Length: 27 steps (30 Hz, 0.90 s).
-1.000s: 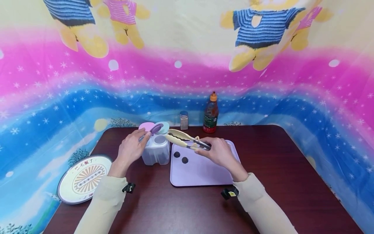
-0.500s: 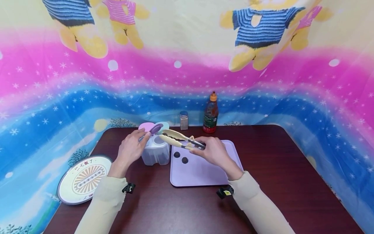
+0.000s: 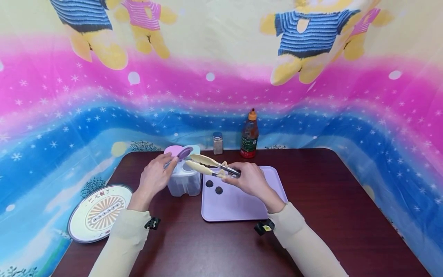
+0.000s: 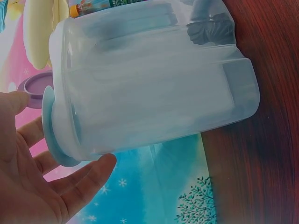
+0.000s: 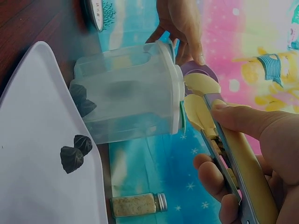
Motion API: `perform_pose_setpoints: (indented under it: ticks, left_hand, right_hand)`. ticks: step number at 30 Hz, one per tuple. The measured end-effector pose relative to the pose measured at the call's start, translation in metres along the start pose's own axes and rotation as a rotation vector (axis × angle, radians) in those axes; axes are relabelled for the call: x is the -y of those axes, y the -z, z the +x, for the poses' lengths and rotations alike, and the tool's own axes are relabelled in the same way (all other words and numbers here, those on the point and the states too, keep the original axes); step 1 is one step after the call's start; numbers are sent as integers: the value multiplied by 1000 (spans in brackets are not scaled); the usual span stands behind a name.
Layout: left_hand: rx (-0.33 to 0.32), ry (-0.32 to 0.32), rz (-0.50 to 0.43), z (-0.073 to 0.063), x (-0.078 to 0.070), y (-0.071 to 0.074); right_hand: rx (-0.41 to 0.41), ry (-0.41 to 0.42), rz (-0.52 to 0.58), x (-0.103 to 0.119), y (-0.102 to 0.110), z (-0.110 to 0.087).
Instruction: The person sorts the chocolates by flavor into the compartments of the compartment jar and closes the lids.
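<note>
My right hand (image 3: pixel 252 177) grips a pair of tongs (image 3: pixel 202 164) with cream tips and metal arms. In the right wrist view the tips stand apart above a clear box (image 3: pixel 185 184), nothing visible between them. My left hand (image 3: pixel 155 173) holds up a purple lid (image 4: pixel 39 89) of this box, its thumb on the lid. Its other fingers lie around a light blue lid (image 4: pixel 58 135) and the box's side. Dark lumps (image 5: pixel 81 100) show through the box wall near its bottom. Two dark ribbed lumps (image 3: pixel 219 190) lie on a lilac tray (image 3: pixel 238 207).
Behind the tray stand a shaker jar (image 3: pixel 217 144) with a blue-grey cap and a sauce bottle (image 3: pixel 250 138) with an orange top. A patterned plate (image 3: pixel 100 213) lies at the left table edge. Pink lid (image 3: pixel 172 151) and aqua lid stand raised at the box's back.
The tongs and right hand have moved left over the box. The dark lump between the tong tips is gone from them. The left hand has stayed in place.
</note>
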<state>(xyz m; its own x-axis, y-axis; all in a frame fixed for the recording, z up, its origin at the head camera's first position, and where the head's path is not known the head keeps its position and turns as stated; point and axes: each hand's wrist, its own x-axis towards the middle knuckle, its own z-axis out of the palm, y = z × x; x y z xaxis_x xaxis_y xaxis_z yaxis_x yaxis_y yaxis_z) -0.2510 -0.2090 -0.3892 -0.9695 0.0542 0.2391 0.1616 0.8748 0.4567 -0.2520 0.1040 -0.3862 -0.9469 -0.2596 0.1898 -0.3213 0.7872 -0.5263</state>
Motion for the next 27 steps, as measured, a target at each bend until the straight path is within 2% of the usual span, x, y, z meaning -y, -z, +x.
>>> perform_pose_setpoints:
  ticks: [9,16,27]
  left_hand:
    - [3,0,-3,0,0,1]
    - [5,0,-5,0,1,1]
    - [4,-7,1,0,1,1]
  right_hand:
    - [-4,-18,16,-9,4,-1]
    - [5,-68,-5,-23,7,-2]
    - [76,-128,-56,-41,-2,-2]
